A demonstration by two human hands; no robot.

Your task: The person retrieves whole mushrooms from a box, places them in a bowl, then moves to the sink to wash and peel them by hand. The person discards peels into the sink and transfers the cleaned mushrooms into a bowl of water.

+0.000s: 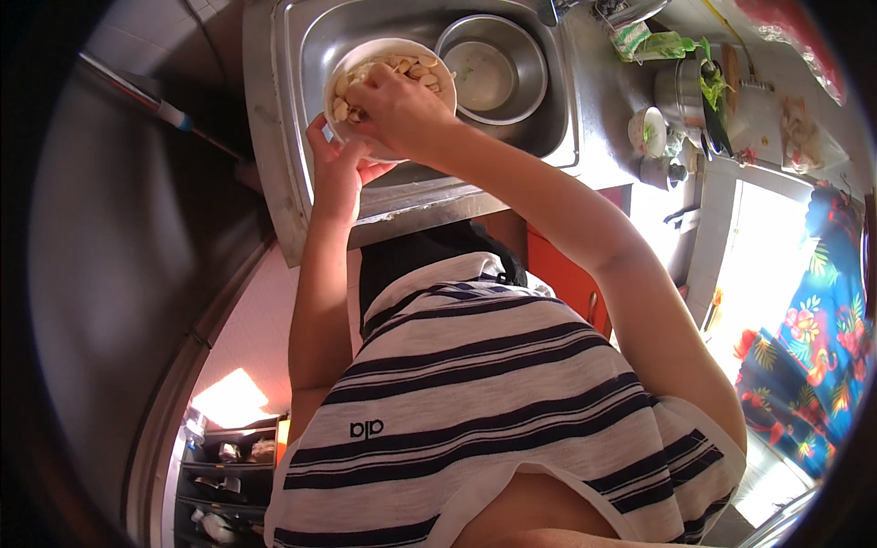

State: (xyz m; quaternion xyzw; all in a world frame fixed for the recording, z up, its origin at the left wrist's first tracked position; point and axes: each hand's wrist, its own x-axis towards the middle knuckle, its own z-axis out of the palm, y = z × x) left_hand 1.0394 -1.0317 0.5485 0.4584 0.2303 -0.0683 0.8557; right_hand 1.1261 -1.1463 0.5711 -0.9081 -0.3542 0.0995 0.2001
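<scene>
A white bowl (447, 75) of pale sliced pieces (426, 63), perhaps a vegetable, is over the left part of a steel sink. My left hand (342, 159) grips the bowl's near left side from below. My right hand (394, 109) reaches into the bowl with its fingers curled down among the pieces; whether it pinches any of them is hidden. Right of the bowl, a round steel basin (534, 75) stands in the sink, with a little liquid and small green bits at its bottom.
The steel sink rim (291, 137) surrounds both vessels. On the counter to the right are a small bowl with green bits (647, 131), a steel pot (675, 92) with leafy greens beside it, and a green bottle (664, 46). A red cabinet door (558, 264) lies below the counter.
</scene>
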